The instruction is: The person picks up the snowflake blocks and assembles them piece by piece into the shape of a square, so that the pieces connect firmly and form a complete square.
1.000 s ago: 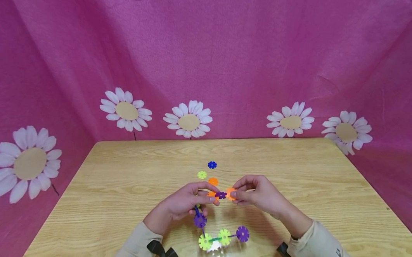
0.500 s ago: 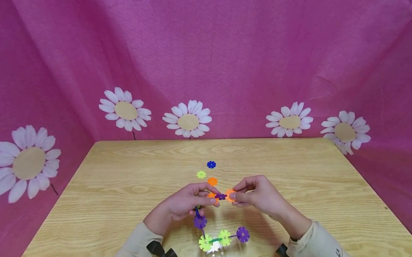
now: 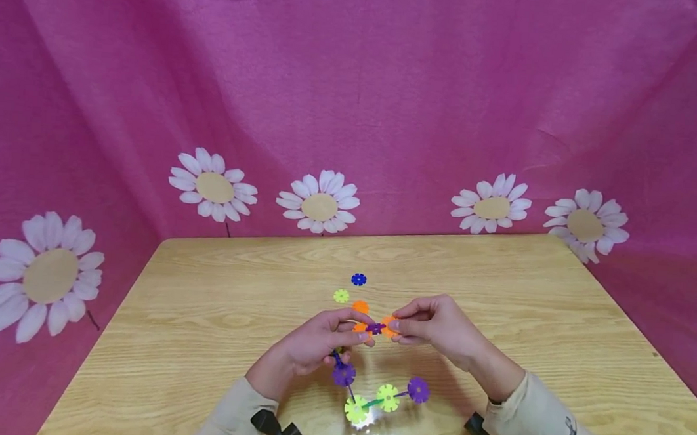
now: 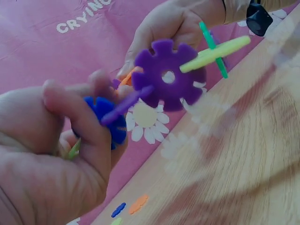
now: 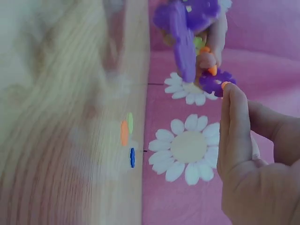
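My left hand (image 3: 309, 343) holds a chain of slotted snowflake discs, pinching near an orange disc (image 3: 360, 328). A purple disc (image 3: 375, 328) stands between that orange disc and another orange disc (image 3: 388, 325), which my right hand (image 3: 446, 331) pinches between thumb and fingers. The right orange disc touches the purple one's edge; how deep the slots interlock is too small to tell. Below my left hand the chain hangs with a blue disc (image 4: 118, 133), purple disc (image 3: 343, 375), two yellow-green discs (image 3: 356, 409) linked by a green one (image 3: 372, 403), and a purple end disc (image 3: 418, 390).
Beyond the hands, a loose blue disc (image 3: 359, 279), a yellow-green disc (image 3: 341, 296) and an orange disc (image 3: 360, 307) lie on the wooden table (image 3: 232, 290). A pink cloth (image 3: 389, 114) with white flowers surrounds the table's back and sides.
The chain's hanging end has swung a little to the right and up. My right hand has shifted slightly left, bringing its orange disc closer against the purple one.
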`<move>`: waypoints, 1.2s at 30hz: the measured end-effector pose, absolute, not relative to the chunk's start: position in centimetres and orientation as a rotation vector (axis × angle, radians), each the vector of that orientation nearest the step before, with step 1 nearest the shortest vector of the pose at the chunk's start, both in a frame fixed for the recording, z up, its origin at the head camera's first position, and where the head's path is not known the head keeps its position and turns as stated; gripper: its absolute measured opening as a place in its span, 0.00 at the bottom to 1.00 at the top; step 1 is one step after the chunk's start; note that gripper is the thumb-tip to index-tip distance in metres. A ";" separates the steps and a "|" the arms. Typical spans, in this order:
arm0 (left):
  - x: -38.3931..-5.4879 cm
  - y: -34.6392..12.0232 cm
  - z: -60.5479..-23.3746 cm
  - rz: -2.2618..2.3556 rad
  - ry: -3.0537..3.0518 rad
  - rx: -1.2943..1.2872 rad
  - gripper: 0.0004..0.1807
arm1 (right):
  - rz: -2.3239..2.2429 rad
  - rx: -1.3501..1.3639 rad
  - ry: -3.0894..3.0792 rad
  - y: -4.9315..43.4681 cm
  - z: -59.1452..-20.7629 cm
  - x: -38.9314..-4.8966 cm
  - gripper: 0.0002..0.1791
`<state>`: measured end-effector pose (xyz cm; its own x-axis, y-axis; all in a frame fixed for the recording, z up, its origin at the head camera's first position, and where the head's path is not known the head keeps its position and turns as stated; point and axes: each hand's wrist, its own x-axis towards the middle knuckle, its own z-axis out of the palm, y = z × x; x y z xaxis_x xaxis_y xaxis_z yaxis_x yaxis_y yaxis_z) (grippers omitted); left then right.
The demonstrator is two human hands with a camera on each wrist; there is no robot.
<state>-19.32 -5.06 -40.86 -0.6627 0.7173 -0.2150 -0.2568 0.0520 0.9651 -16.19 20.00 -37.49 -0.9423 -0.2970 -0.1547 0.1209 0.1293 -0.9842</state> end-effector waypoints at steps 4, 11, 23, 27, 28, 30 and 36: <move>-19.5 -5.2 -41.0 1.737 1.563 0.487 0.24 | -1.917 -0.113 2.016 20.5 -37.5 -17.1 0.19; -19.5 -6.0 -40.0 1.671 1.627 0.464 0.26 | -1.897 -0.132 1.918 21.2 -37.3 -18.1 0.18; -18.9 -5.0 -40.3 1.609 1.674 0.836 0.25 | -1.696 -0.227 1.897 19.7 -36.9 -19.5 0.18; -18.6 -4.6 -41.2 1.674 1.605 0.828 0.25 | -1.709 -0.188 1.849 19.4 -37.1 -19.6 0.17; -18.6 -4.5 -41.3 1.680 1.602 0.820 0.25 | -1.714 -0.176 1.845 19.4 -37.2 -19.6 0.17; -18.6 -4.5 -41.5 1.688 1.592 0.809 0.25 | -1.718 -0.164 1.846 19.3 -37.4 -19.7 0.18; -18.4 -4.7 -41.8 1.677 1.580 0.747 0.27 | -1.696 -0.172 1.858 19.2 -37.8 -19.7 0.14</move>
